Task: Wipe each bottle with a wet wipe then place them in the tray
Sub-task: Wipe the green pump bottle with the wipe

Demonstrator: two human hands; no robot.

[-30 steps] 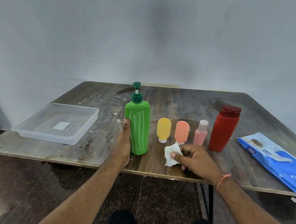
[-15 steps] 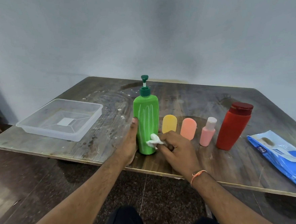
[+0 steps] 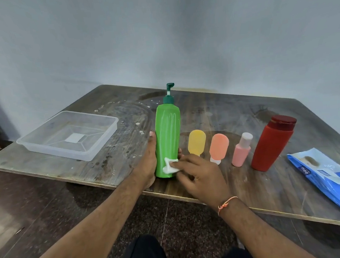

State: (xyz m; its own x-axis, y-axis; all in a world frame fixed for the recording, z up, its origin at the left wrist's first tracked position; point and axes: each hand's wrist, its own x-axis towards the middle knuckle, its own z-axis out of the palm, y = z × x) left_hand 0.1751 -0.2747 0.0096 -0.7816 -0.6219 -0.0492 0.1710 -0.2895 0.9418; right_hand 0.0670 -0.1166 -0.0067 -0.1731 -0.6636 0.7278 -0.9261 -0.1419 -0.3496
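The left hand (image 3: 149,160) grips the upright green pump bottle (image 3: 167,139) near the table's (image 3: 239,186) near edge, apparently to steady it, while the right hand (image 3: 200,175) pinches a wet wipe (image 3: 169,168) against its lower front, the tray (image 3: 69,134) waiting far left.

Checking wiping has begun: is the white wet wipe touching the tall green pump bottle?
Touching. The head view shows the right hand pressing the white wet wipe flat against the lower front of the tall green pump bottle.
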